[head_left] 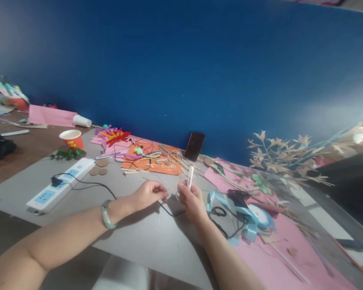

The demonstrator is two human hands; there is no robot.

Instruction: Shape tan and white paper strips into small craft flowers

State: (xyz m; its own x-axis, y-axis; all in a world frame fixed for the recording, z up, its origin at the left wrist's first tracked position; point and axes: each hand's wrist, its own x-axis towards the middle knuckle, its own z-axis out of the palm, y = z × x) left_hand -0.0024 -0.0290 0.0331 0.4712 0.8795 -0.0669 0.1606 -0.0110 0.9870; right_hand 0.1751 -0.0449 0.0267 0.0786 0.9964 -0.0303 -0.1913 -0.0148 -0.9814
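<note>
My right hand point(191, 200) is closed round a slim white stick-shaped tool point(190, 177) that points upward, with small dark print on its side. Its lower end is hidden in my fingers, so its kind does not show. To the left, my left hand point(149, 193) is closed in a pinch over the grey tabletop; anything between its fingertips is too small to make out. A green bangle point(107, 215) sits on that wrist. A black cable point(171, 214) passes below both hands, which are a short gap apart.
A white power strip point(61, 184) and a red paper cup point(72, 139) stand left. Behind lie pipe cleaners point(114, 136), orange paper point(169, 165) and a leaning phone point(195, 146). Light-blue ribbon point(251, 227), pink paper point(293, 245) and dried flowers point(278, 153) are right. A blue wall point(181, 72) rises behind.
</note>
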